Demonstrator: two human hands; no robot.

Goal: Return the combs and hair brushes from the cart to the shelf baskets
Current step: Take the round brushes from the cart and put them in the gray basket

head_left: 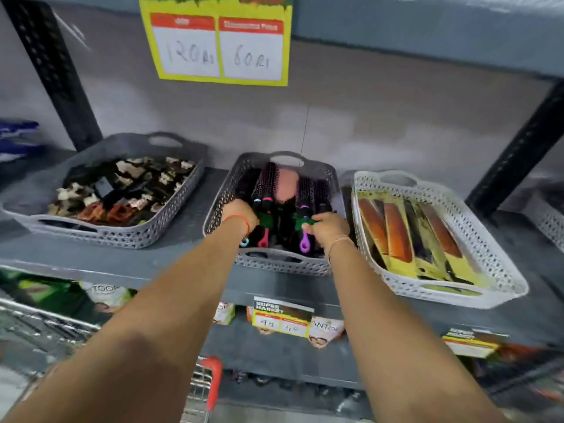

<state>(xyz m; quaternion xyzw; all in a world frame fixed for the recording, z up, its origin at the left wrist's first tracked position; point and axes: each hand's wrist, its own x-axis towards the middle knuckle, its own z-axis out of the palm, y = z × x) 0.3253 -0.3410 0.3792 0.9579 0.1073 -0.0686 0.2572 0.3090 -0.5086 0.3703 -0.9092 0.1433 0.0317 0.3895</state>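
On the shelf (195,254), the brush basket (225,190) sits between the clip basket (183,190) left and comb basket (476,227) right.

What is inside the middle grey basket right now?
The middle grey basket holds round hair brushes with pink and purple handles. Both hands, left hand and right hand, cover the front, hiding whatever lies beneath.

Bare forearms, no sleeves — a red thread bracelet (241,221) on the left wrist, a thin chain bracelet (337,242) on the right.
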